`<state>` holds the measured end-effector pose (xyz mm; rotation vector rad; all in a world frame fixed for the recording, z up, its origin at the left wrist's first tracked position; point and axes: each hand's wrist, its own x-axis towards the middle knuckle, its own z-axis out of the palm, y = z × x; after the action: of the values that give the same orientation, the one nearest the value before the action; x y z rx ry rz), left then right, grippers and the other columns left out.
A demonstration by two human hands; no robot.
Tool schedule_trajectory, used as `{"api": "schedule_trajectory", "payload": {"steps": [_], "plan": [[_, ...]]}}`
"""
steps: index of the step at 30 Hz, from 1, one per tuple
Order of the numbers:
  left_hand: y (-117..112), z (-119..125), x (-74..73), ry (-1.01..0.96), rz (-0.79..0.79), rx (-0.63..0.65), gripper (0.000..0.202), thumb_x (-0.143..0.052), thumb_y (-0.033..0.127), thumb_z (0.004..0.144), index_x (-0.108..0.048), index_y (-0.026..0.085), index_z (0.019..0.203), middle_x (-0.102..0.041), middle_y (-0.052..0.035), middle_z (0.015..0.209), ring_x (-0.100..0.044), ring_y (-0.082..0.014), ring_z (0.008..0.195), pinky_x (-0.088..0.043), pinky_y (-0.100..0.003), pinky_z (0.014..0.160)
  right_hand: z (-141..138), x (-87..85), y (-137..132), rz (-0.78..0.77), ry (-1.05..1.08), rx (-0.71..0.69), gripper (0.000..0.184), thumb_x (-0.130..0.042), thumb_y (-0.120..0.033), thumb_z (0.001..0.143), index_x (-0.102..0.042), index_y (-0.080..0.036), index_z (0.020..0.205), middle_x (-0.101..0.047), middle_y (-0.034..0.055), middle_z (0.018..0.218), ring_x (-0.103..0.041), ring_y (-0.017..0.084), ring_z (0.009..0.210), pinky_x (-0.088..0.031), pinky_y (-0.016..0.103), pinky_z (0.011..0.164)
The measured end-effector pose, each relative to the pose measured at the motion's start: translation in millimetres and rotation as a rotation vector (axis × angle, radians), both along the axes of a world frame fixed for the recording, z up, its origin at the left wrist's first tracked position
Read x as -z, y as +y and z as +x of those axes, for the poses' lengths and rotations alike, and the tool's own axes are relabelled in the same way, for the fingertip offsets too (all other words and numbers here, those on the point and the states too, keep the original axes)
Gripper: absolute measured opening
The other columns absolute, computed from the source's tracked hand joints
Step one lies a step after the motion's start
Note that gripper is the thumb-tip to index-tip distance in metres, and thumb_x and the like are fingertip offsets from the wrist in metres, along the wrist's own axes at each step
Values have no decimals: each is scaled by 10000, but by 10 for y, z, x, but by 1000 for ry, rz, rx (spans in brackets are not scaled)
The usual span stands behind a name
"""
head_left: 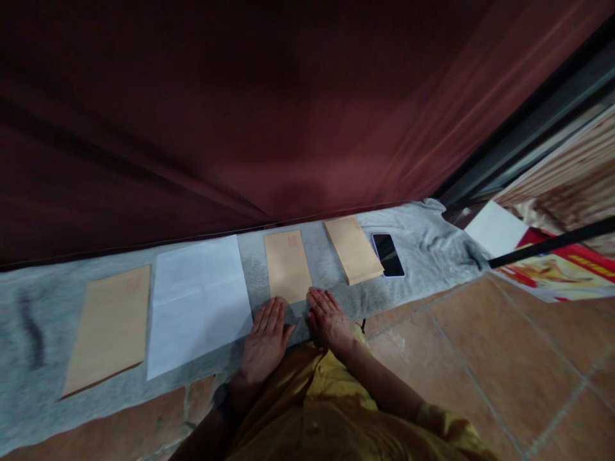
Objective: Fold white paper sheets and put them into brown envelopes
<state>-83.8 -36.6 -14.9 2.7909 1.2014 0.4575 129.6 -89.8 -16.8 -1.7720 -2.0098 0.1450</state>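
The left hand (264,339) and right hand (329,320) lie flat by the small envelope (287,266), each grip open and empty. It and the white sheet (196,301) lie unlifted on the grey cloth (423,246).

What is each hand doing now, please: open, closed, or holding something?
Left hand: open, flat on the grey cloth, holding nothing.
Right hand: open, flat, fingertips at the small envelope, holding nothing.

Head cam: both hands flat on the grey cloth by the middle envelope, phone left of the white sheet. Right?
One error: the phone lies at the row's right end, beside the right-hand envelope, not left of the white sheet; the head view shows it. Left hand and right hand lie flat on the grey cloth by the middle envelope.
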Motion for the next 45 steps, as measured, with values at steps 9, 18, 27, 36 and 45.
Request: {"api": "schedule_trajectory", "payload": {"steps": [9,18,27,36,45], "plan": [[56,211,48,27,-32,93,532,-398,273,1015,-520,111,1507,-539,-156,1549,-468,-277,1478,-393,-458,1229,-149,95,116,-2,-16,-76,509,-472,-253,1039,-494,-127,1531,-522,129,1569,-479,241,1462,-375,456,1255],[9,114,41,-7,-27,17,552,-432,335,1020,-489,145,1534,-517,-147,1570,-482,-289,1467,-415,-477,1211,-109,109,58,10,-8,-12,531,-482,-268,1041,-454,-164,1561,-519,126,1572,-471,246,1470,-345,475,1260],[-41,12,36,-43,7,-104,604,-428,471,1031,-497,132,1525,-545,-189,1536,-526,-339,1426,-463,-525,1154,-81,67,11,29,-15,55,554,-480,-270,1040,-417,-158,1579,-502,125,1585,-448,273,1485,-339,502,1253],[-78,50,-37,-17,32,-157,622,-418,460,1031,-531,46,1481,-546,-253,1512,-536,-386,1407,-473,-550,1127,-20,12,-29,20,-5,75,521,-469,-255,1041,-442,-152,1552,-527,134,1559,-481,281,1439,-371,498,1212],[-14,112,-70,25,32,-132,550,-409,339,1025,-611,-33,1376,-608,-286,1431,-594,-377,1345,-504,-492,1090,-62,-17,338,7,235,368,208,-559,-172,948,-689,-185,1110,-670,132,1078,-607,283,1024,-524,449,951]]}}
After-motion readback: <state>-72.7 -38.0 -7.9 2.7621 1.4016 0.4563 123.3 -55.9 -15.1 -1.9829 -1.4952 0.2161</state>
